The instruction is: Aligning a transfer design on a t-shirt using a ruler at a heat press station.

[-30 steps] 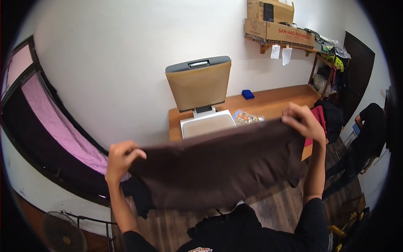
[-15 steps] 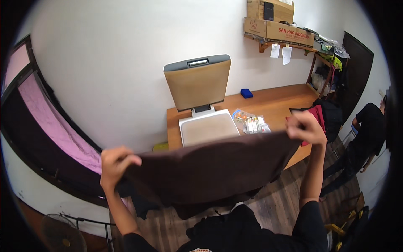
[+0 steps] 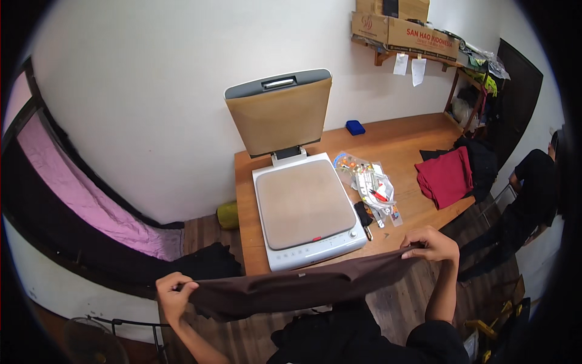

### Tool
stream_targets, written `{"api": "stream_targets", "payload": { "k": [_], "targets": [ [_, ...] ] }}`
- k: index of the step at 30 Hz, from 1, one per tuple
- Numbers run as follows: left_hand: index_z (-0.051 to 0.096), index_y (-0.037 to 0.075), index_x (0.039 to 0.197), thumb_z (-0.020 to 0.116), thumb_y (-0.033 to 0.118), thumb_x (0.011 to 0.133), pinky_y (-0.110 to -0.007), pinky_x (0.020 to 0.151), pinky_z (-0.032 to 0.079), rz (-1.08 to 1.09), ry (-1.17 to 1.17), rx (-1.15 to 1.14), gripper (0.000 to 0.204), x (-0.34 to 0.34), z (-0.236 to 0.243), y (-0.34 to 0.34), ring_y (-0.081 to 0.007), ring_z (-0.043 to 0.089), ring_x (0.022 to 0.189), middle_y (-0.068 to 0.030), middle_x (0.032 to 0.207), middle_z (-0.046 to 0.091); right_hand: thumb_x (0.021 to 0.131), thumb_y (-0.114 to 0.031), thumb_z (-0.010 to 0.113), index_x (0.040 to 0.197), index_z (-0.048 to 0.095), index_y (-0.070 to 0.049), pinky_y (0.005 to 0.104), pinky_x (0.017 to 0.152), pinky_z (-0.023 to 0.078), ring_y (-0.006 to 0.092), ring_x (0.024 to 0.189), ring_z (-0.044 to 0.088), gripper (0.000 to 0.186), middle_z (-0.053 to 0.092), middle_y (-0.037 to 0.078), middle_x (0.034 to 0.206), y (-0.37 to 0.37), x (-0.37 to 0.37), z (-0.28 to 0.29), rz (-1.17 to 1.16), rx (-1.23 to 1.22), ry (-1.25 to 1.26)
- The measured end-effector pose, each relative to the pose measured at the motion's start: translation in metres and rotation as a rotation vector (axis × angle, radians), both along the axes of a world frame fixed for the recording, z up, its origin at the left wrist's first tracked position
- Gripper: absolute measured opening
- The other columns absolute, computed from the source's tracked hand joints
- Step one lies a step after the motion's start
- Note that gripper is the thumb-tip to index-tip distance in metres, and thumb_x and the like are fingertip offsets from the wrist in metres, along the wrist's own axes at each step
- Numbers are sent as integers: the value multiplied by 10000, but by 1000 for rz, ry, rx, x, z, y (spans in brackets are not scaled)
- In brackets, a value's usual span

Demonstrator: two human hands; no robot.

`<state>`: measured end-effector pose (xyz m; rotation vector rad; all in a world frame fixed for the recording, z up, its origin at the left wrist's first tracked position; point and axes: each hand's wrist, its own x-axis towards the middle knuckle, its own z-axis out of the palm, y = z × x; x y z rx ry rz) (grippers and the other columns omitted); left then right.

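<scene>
A dark brown garment [image 3: 297,288] hangs stretched between my two hands, low in front of my body. My left hand [image 3: 176,291] is closed on its left end, and my right hand [image 3: 431,244] pinches the right end. A small pale tag shows near the middle of its upper edge; whether it is a shirt I cannot tell. Just beyond the cloth stands a white heat press [image 3: 315,249] with a bare tan lower plate [image 3: 303,203]. Its upper plate [image 3: 282,118] is raised and tilted back toward the wall.
On the wooden table [image 3: 400,136], plastic packets [image 3: 373,182] lie right of the press, near a blue box [image 3: 355,127]. Folded red cloth [image 3: 445,176] sits at the right. A person [image 3: 527,200] stands beyond; a shelf [image 3: 418,57] holds cartons. Dark cloth [image 3: 209,264] lies at left.
Both hands have come down toward me with the brown garment, which now hangs below the press's front edge. The lower plate and the red cloth show fully.
</scene>
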<state>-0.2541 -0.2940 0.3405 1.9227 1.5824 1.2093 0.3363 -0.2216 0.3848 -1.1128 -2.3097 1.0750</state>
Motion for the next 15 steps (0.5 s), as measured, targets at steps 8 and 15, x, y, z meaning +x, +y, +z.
{"api": "stream_targets", "payload": {
  "k": [8, 15],
  "targets": [
    [611, -29, 703, 710, 2, 769, -249, 589, 415, 45, -73, -24, 122, 30, -21, 129, -116, 558, 624, -66, 654, 604, 876, -140, 696, 891, 673, 24, 305, 701, 438, 172, 777, 599, 167, 641, 81, 810, 123, 19, -23, -190, 202, 458],
    [672, -14, 870, 721, 210, 874, -335, 625, 458, 123, 81, -156, 229, 44, -135, 390, -246, 588, 637, -178, 746, 642, 890, -261, 715, 921, 699, 21, 333, 684, 483, 187, 703, 619, 285, 670, 98, 758, 413, -15, -171, -548, 162, 115]
  ]
}}
